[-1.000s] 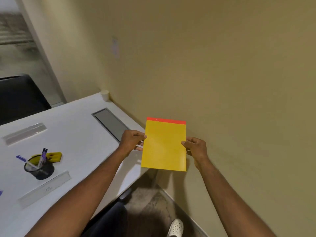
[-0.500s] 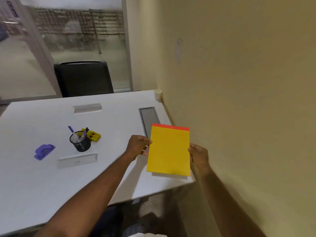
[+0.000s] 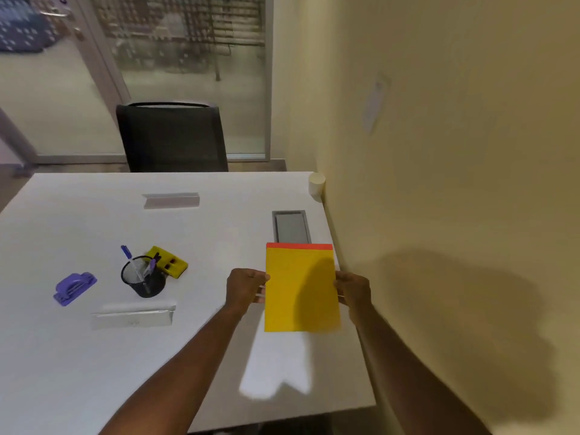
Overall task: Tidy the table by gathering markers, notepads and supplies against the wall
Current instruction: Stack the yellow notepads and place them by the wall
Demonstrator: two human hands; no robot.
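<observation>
A yellow notepad point(image 3: 298, 287) with a red top strip hangs above the right side of the white table point(image 3: 204, 356), close to the beige wall point(image 3: 439, 183). My left hand point(image 3: 246, 287) pinches its left edge and my right hand point(image 3: 353, 290) pinches its right edge. Further left, a black mesh cup point(image 3: 145, 282) holds pens. A yellow block point(image 3: 169, 262) lies behind the cup and a purple clip-like tool point(image 3: 73, 287) lies to its left.
Two clear rulers lie on the table, one near the cup point(image 3: 133, 316) and one further back point(image 3: 171, 200). A grey cable hatch point(image 3: 291, 227) sits by the wall, a small white cup point(image 3: 316, 183) at the far corner. A black chair point(image 3: 172, 138) stands behind the table.
The view has swung left, bringing the table into sight. The notepad, held in both hands, now sits over the table's right side instead of past its corner.
</observation>
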